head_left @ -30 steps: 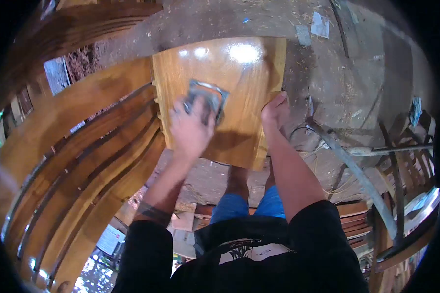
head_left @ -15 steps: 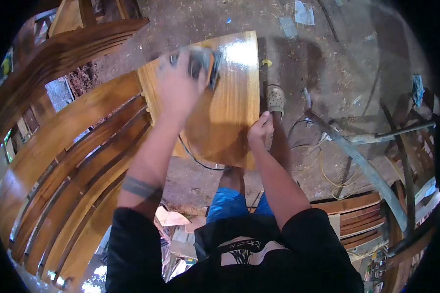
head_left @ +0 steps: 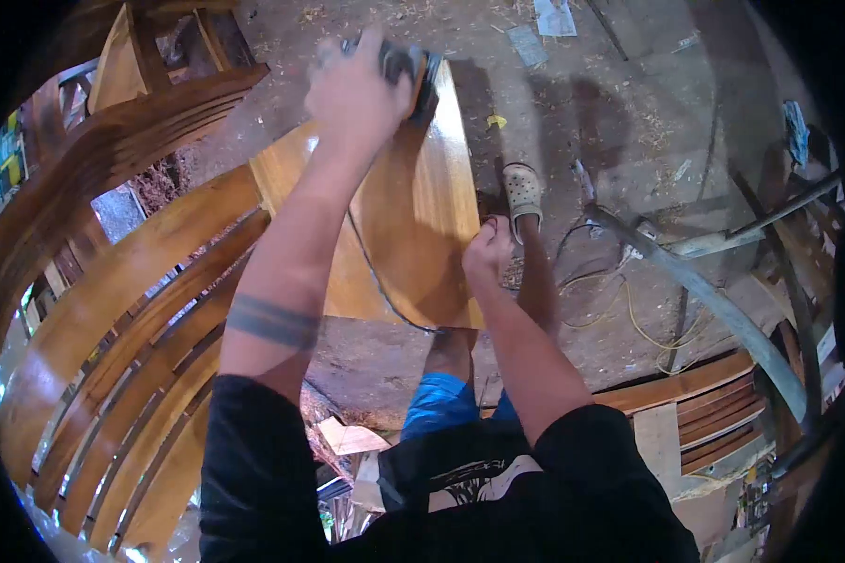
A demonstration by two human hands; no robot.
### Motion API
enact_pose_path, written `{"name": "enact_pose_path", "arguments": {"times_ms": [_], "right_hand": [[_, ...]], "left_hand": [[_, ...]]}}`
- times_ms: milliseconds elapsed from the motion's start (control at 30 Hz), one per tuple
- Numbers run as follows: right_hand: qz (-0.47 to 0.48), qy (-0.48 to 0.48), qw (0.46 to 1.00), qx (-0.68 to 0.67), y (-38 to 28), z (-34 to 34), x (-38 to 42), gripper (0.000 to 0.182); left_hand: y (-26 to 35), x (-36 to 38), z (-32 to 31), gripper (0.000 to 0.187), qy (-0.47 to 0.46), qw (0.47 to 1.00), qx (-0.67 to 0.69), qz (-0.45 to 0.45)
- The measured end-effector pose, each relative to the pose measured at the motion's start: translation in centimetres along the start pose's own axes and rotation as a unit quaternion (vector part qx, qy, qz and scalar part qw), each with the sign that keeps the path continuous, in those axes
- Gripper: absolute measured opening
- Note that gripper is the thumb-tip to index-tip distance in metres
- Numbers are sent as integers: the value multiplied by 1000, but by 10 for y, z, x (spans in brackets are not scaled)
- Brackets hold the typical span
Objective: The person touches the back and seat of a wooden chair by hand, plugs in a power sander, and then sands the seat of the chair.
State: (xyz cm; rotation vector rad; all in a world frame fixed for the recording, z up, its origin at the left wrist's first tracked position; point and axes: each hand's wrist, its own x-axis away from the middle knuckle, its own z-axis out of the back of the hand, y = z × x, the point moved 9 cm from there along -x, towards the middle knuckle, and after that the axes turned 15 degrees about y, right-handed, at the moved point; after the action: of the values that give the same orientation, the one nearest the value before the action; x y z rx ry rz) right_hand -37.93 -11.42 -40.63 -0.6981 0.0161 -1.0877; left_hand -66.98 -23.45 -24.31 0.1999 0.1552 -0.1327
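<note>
My left hand (head_left: pixel 359 98) is wrapped over a dark electric sander (head_left: pixel 418 80) with an orange stripe, slightly blurred. The sander sits at the far end of a varnished wooden panel (head_left: pixel 376 258), near its upper right corner. A black cord (head_left: pixel 371 263) trails across the panel toward my legs. My right hand (head_left: pixel 490 249) is closed at the panel's right edge, beside my leg. Its fingers are curled, and what lies inside them is hidden. The panel's far right side shines with reflected light.
Curved wooden slats (head_left: pixel 150 328) join the panel on the left. Another slatted wooden piece (head_left: pixel 113 122) stands behind. A grey pole (head_left: pixel 714 300) and a yellow cord (head_left: pixel 634 324) lie to the right. My clog (head_left: pixel 524 190) stands on the dirt floor (head_left: pixel 620 122).
My left hand has moved the sander away from me, to the far edge of the panel. The view has shifted slightly. My right hand stays at the panel's edge.
</note>
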Motion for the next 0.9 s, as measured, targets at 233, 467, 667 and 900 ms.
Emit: {"name": "enact_pose_path", "arguments": {"times_ms": [233,467,667,900], "right_hand": [[-63,-61,995,-50,2,-1,2,26],[-58,-30,998,-13,4,0,4,27],[-286,-48,921,-259,44,-32,-50,39],[385,-106,914,67,-218,-31,-79,51]], "left_hand": [[47,101,11,52,-87,993,7,-78],[24,-1,-7,50,-11,999,-48,15],[6,118,24,49,-73,996,-11,49],[25,320,64,48,-64,996,16,62]]}}
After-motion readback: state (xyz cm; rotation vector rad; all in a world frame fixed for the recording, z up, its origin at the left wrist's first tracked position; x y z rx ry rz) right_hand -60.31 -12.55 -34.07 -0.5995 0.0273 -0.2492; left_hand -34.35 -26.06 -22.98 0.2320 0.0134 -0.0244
